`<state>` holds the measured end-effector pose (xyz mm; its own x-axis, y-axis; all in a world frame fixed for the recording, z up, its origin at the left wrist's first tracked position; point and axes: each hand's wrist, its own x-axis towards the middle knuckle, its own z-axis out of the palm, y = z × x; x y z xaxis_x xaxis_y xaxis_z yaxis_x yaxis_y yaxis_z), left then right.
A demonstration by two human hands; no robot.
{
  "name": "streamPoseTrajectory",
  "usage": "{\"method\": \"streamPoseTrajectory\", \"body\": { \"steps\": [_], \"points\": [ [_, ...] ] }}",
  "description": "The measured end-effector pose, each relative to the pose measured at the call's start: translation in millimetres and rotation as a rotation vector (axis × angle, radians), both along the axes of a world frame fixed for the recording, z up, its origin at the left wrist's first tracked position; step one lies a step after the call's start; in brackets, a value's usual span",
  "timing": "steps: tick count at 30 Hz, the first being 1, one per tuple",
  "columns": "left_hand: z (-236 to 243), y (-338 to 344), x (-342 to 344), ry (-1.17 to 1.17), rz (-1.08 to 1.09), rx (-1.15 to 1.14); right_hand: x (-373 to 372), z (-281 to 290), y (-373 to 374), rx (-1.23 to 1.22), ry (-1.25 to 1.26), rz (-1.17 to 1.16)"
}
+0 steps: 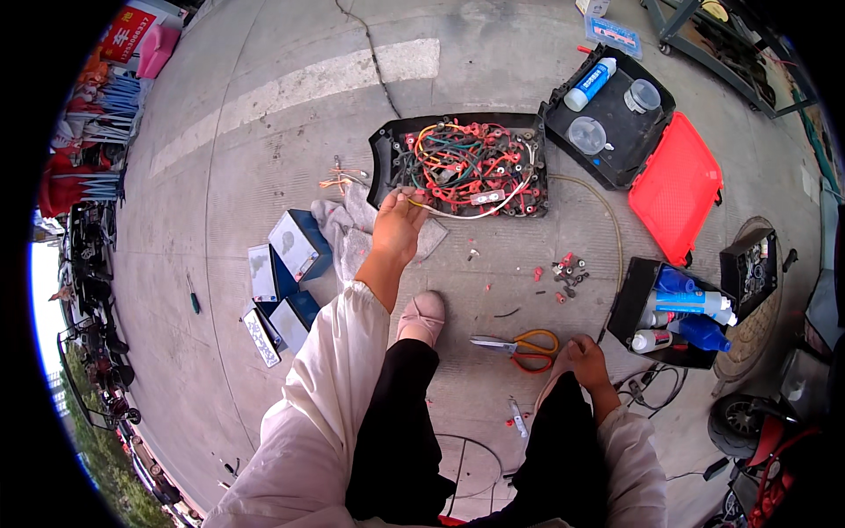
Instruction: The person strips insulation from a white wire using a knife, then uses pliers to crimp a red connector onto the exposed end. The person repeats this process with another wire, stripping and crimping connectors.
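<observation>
My left hand (398, 222) is at the front left corner of an open black housing (380, 162) full of tangled coloured wires and red terminal caps (462, 163); its fingers pinch a yellow-and-white wire (449, 214) there. A grey cloth (343, 229) lies beneath and left of that hand. My right hand (588, 361) hangs low beside my right shoe, fingers curled; what they hold, if anything, is hidden. Orange-handled scissors (535, 341) lie just left of it. Small red and black caps (568, 277) are scattered on the ground between the housing and the scissors.
An open red-lidded toolbox (669, 189) is at upper right, bins of tubes and bottles (691, 304) at right. Blue boxes (299, 246) and a screwdriver (194, 299) lie left. A metal cart (717, 62), vehicle wheel (739, 422) and cables (660, 392) edge the concrete floor (176, 246).
</observation>
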<state>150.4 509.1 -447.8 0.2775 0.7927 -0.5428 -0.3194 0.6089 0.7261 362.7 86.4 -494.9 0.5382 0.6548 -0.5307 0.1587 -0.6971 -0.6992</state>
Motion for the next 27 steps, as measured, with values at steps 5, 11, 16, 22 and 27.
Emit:
{"method": "streamPoseTrajectory", "body": {
  "steps": [5,11,16,22,27],
  "points": [
    [-18,8,-5,-0.031,0.022,0.056,-15,13,3,-0.159,0.247,0.052],
    [-29,-2,-5,0.353,-0.351,0.181,-16,-5,-31,-0.067,0.069,0.113],
    [-38,-8,-6,0.826,-0.467,0.648,-21,-5,-30,-0.037,0.034,0.147],
    [-18,-27,4,1.26,-0.335,1.111,-20,-1,-29,-0.139,0.068,0.19],
    [-13,-42,0,1.583,-0.828,1.18,-22,-9,-29,-0.11,0.012,0.216]
  ]
}}
